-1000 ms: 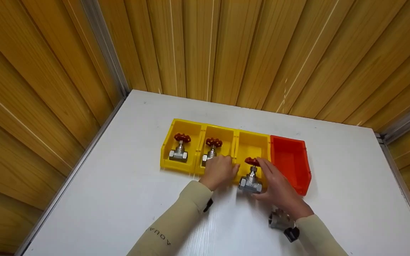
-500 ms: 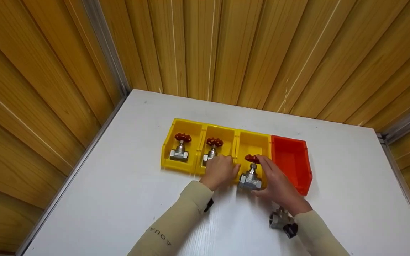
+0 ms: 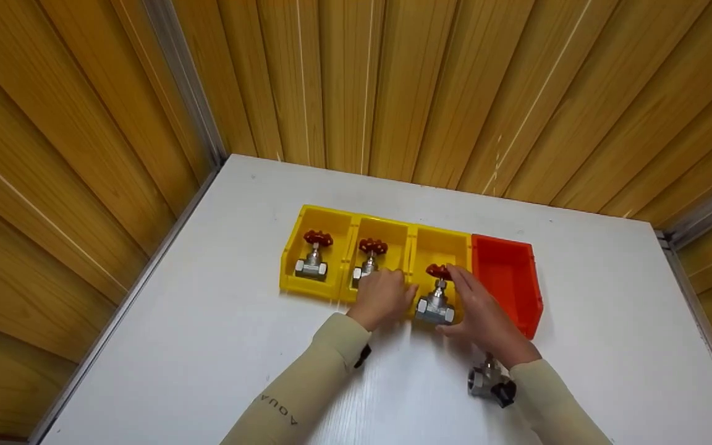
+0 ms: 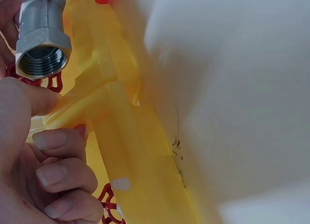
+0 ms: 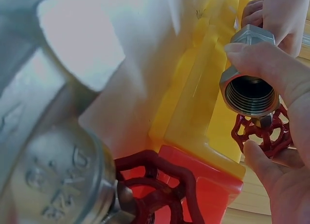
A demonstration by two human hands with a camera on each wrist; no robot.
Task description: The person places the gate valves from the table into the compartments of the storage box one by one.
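Observation:
My right hand holds a steel valve with a red handwheel at the front of the third yellow bin. In the right wrist view the thumb lies on the valve's threaded body and fingers reach its handwheel. My left hand pinches the front wall edge where two yellow bins meet, thumb and forefinger on either side. Behind that hand, a second valve sits in the middle yellow bin, partly covered. Another valve stands in the leftmost yellow bin.
A red bin adjoins the yellow row on its right. One more valve lies on the white table beneath my right wrist, beside a black wrist camera. Wood-panelled walls enclose the table's back and sides.
My right hand has carried its valve slightly forward, farther over the third yellow bin. The left hand keeps its place on the bin edge.

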